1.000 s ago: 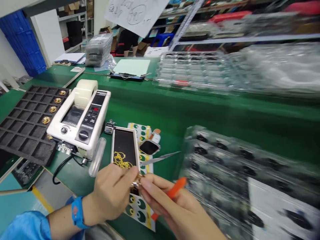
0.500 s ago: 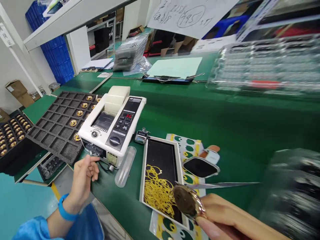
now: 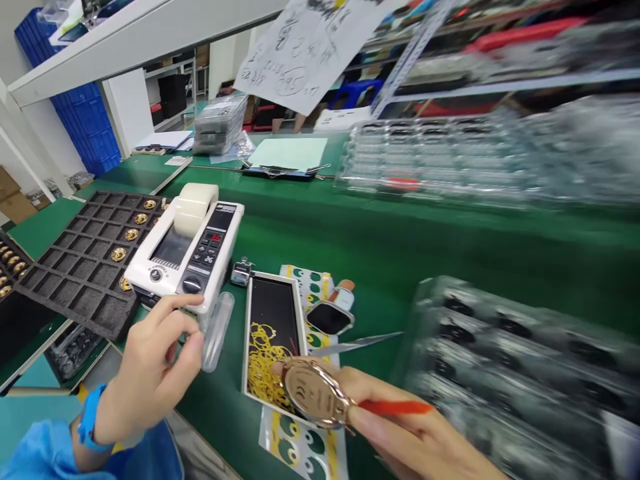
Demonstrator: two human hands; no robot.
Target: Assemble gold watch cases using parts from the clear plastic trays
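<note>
My right hand grips a round watch case, its rose-gold back with a CE mark facing me. A red-orange strip-like piece lies along the same fingers; its kind is unclear. Below the case sits a white-rimmed tray with a heap of thin yellow rings. My left hand is in front of a white tape dispenser, thumb and forefinger apart. Whether any tape clings to a finger cannot be seen. Right of the dispenser lies a clear plastic tube.
A black foam tray with several gold watch parts is at left. A smartwatch rests on sticker sheets, near a metal tally counter. Clear blister trays stand at right. A clipboard lies behind.
The view has swung right. My left hand has come away from the dispenser's front and its fingers have spread. The watch case is turned, so its back shows more fully.
</note>
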